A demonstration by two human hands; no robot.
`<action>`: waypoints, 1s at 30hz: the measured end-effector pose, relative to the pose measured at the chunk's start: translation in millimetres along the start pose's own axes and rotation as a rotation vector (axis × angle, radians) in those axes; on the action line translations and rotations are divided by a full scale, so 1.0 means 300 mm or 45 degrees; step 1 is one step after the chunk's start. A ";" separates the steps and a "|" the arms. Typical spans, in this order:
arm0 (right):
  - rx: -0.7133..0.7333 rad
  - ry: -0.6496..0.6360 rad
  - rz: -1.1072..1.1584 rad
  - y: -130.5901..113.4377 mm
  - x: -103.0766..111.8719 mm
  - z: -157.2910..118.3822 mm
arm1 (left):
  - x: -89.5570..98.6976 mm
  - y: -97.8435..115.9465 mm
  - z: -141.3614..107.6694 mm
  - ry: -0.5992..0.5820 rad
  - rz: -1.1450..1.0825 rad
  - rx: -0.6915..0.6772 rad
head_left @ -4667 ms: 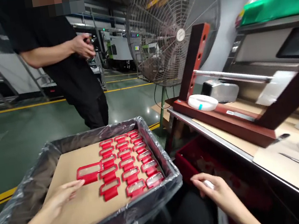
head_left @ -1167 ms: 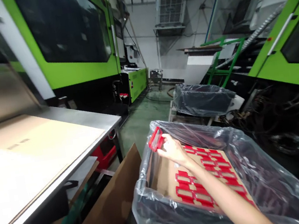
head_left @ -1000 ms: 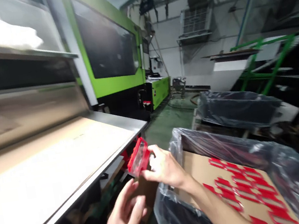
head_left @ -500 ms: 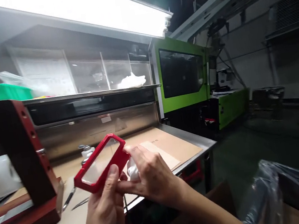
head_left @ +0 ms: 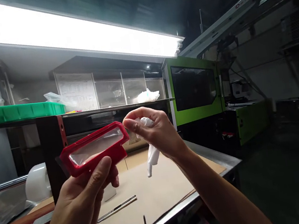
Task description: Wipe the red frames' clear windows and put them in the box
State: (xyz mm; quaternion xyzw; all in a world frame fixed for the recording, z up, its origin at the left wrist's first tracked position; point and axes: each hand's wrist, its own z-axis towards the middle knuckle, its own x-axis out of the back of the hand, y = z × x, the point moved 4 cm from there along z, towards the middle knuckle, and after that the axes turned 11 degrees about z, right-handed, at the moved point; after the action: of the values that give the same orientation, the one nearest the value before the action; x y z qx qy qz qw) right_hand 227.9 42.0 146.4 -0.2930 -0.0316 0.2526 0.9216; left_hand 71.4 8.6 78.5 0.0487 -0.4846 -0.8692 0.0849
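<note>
My left hand (head_left: 93,189) holds a red plastic frame (head_left: 118,155) from below, thumb on its front and fingers behind. The frame is long, with cut corners, and tilts up to the right. Its window shows a clear, shiny film (head_left: 98,146), and a see-through edge sticks out past the left end. At the frame's upper right corner are the pinched thumb and forefinger of my right hand (head_left: 155,130); whether they grip its edge I cannot tell. A crumpled white cloth or tissue (head_left: 152,154) is held in the right palm and hangs down below it.
On the cardboard-covered bench (head_left: 166,184) lies a slim metal tool (head_left: 117,208). A dark red stand (head_left: 53,152) and a white roll (head_left: 38,183) are at left. The shelf above bears a green tray (head_left: 23,111) and white crumpled material (head_left: 148,95). A green machine (head_left: 200,113) stands behind.
The red frame has been raised and turned closer to level. My right hand has moved up to its upper right corner, and the white cloth now hangs down. The view has shifted upward and left.
</note>
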 end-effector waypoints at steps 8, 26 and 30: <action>0.014 -0.029 -0.123 -0.006 -0.011 0.014 | 0.029 -0.003 0.021 0.021 0.066 -0.036; 0.742 -0.274 -1.129 0.024 -0.138 -0.103 | -0.006 0.030 0.046 -0.137 -0.292 0.001; 0.691 -0.340 -0.846 0.013 -0.128 -0.085 | 0.012 0.035 0.054 -0.094 -0.370 0.047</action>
State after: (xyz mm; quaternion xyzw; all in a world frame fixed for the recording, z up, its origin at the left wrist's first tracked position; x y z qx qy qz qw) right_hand 198.0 12.7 126.5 0.0207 -0.1752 -0.0223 0.9841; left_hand 66.3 15.8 95.9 0.0879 -0.4910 -0.8646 -0.0606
